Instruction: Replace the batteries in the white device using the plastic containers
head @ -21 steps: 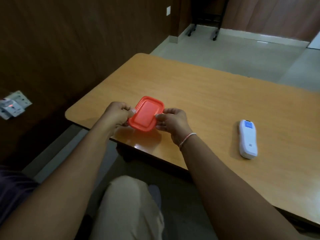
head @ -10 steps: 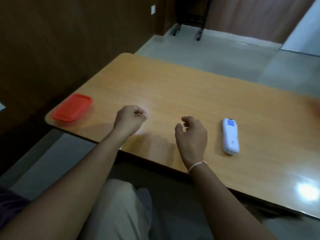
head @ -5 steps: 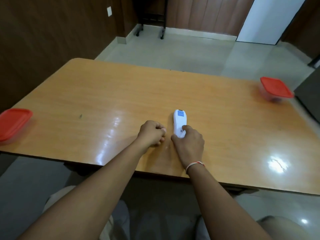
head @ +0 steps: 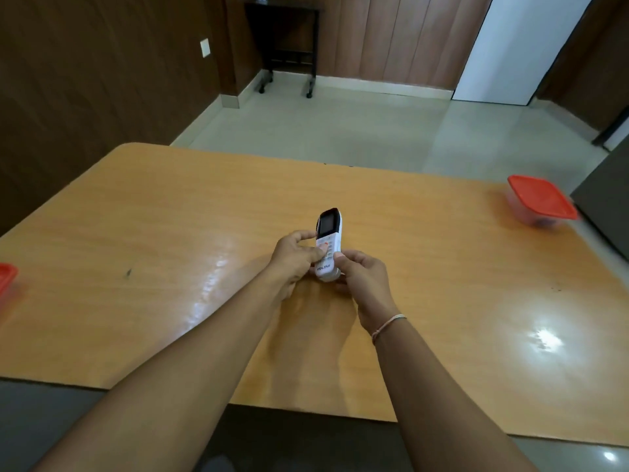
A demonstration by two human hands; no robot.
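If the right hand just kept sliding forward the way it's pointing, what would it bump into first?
The white remote itself, which the right hand already grips at its near end. Beyond it the table looks bare to the far edge, though depth is uncertain.

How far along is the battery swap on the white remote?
Early. Both hands, left and right, hold the white remote-style device screen-up above the wooden table. No batteries visible. The red-lidded plastic container at far right is closed; opening the device remains.

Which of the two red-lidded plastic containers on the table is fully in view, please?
The red-lidded container at the table's far right corner; its lid and clear body show whole. The other container is cut off by the left frame edge.
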